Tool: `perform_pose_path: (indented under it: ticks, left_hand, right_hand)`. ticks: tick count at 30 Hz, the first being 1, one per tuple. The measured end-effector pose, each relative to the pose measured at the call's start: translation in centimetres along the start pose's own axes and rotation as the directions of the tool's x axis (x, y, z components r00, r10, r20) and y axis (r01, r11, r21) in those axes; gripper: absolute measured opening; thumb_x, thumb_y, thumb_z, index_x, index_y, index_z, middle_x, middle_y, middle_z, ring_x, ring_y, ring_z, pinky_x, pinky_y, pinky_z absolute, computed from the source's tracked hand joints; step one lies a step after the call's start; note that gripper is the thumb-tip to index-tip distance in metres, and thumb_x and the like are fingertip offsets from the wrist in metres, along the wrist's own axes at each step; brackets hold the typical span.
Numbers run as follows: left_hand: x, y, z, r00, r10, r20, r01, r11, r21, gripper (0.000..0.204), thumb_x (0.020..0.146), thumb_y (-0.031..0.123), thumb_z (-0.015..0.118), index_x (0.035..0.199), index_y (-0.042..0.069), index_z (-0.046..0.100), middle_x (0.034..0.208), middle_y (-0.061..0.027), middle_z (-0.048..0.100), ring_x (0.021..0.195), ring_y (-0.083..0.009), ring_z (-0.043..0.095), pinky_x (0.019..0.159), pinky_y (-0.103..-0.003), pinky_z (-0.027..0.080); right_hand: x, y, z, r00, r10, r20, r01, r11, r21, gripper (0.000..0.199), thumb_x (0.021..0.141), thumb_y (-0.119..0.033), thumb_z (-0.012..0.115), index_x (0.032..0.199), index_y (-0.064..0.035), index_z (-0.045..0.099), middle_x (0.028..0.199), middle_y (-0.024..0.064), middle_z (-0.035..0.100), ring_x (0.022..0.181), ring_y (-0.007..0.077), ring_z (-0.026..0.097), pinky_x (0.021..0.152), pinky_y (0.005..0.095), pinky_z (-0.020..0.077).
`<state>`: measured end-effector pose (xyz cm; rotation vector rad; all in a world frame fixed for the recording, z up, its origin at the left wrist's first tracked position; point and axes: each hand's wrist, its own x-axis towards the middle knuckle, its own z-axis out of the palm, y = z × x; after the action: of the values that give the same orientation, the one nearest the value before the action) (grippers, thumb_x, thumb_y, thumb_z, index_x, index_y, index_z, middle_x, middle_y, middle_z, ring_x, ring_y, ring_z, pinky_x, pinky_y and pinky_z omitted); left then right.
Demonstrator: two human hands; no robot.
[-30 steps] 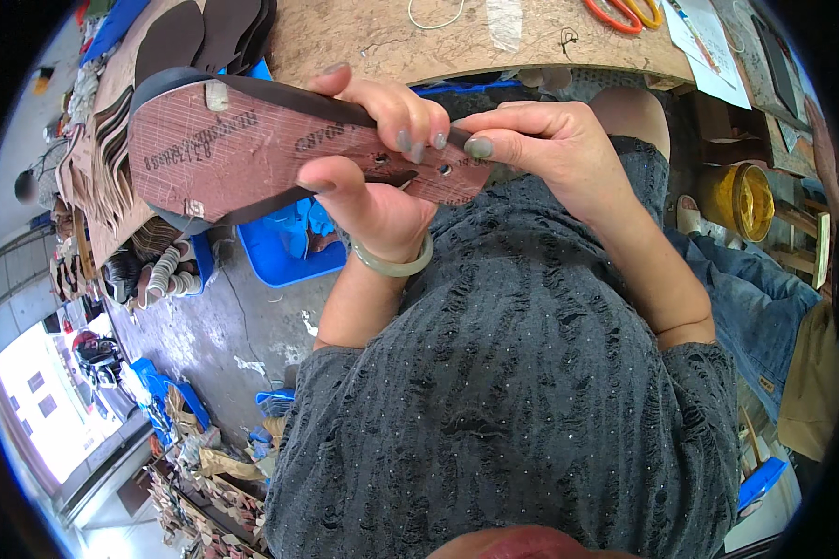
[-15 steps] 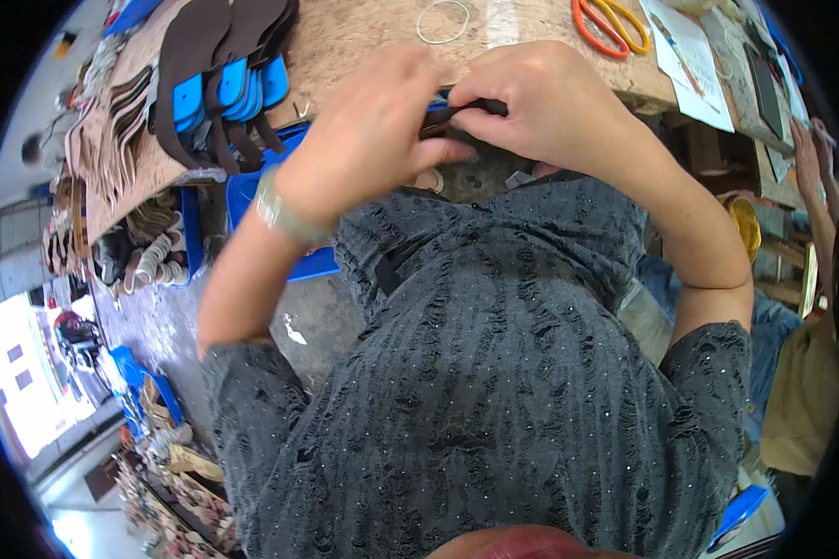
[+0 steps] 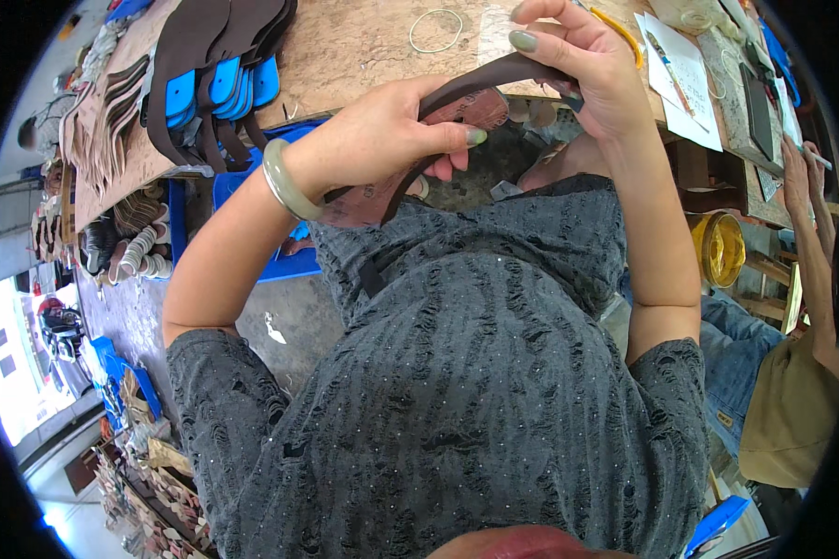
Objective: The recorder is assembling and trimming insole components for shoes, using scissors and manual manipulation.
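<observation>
Between my hands arches a dark brown leather-like strap piece point(image 3: 494, 73) with a pinkish-brown underside that bears faint print. My left hand point(image 3: 382, 130), with a pale bangle at the wrist, is closed round its lower part, thumb pressed on top. The lower end hangs by my left wrist, in front of my grey clothing. At the strap's other end, my right hand point(image 3: 611, 79) holds it against the palm with the lower fingers, which are partly hidden. My right thumb and index finger stick out above it, apart from each other.
Brown cut pieces point(image 3: 188, 42) with blue tabs point(image 3: 224, 82) lie at the table's left, beside pale strips point(image 3: 103, 140). A rubber band point(image 3: 436, 31), scissors point(image 3: 623, 33) and a pen on paper point(image 3: 671, 74) lie ahead. Another person's hands point(image 3: 797, 177) are at right, near a yellow bucket point(image 3: 721, 250).
My right hand has moved right and up, away from my left hand, and its thumb and index finger have lifted. The strap piece, mostly hidden before, now stretches between both hands.
</observation>
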<state>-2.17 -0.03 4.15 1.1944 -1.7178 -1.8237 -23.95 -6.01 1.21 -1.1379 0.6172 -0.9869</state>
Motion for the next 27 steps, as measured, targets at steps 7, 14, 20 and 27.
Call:
perform_pose_path:
  ticks: [7,14,20,27]
  left_hand:
    - [0.4,-2.2,0.6,0.992,0.078,-0.095,-0.095,0.975,-0.199,0.027,0.091,0.022,0.06,0.107,0.001,0.054,0.082,-0.0057,0.062,0.069,-0.0106,0.059,0.066,-0.025,0.051]
    - [0.7,-3.4,1.5,0.967,0.149,-0.205,-0.226,0.875,-0.428,0.026,0.094,0.022,0.056,0.107,0.001,0.054,0.084,-0.0096,0.062,0.07,-0.0125,0.06,0.066,-0.027,0.052]
    - [0.9,-4.2,2.0,0.935,0.207,-0.288,-0.328,0.813,-0.48,0.028,0.094,0.024,0.053,0.107,-0.001,0.054,0.084,-0.0115,0.062,0.071,-0.0153,0.061,0.065,-0.028,0.053]
    - [0.9,-4.6,2.6,0.887,0.214,-0.409,-0.406,0.784,-0.47,0.033,0.096,0.026,0.047,0.109,-0.003,0.054,0.093,-0.0145,0.064,0.079,-0.0196,0.063,0.07,-0.033,0.055]
  right_hand:
    - [-0.7,3.1,0.5,0.979,-0.148,-0.138,0.153,0.988,0.028,0.015,0.084,-0.01,0.066,0.098,-0.0062,0.062,0.079,0.0014,0.065,0.063,0.0032,0.056,0.053,0.0159,0.0407]
    - [-1.1,4.2,3.6,0.971,-0.158,-0.178,0.191,0.963,0.19,0.017,0.086,-0.009,0.065,0.101,-0.0088,0.056,0.078,-0.0005,0.062,0.056,-0.0003,0.047,0.046,0.0147,0.0287]
    - [-1.1,4.0,6.0,0.947,-0.14,-0.291,0.211,0.95,0.232,0.016,0.087,-0.009,0.063,0.1,-0.0056,0.055,0.074,0.0036,0.062,0.048,0.0049,0.048,0.041,0.0184,0.0384]
    - [-1.2,4.0,5.7,0.983,-0.129,-0.128,0.163,0.938,0.307,0.017,0.089,-0.01,0.061,0.104,-0.0037,0.06,0.07,0.0028,0.059,0.051,0.0075,0.053,0.04,0.0206,0.0418]
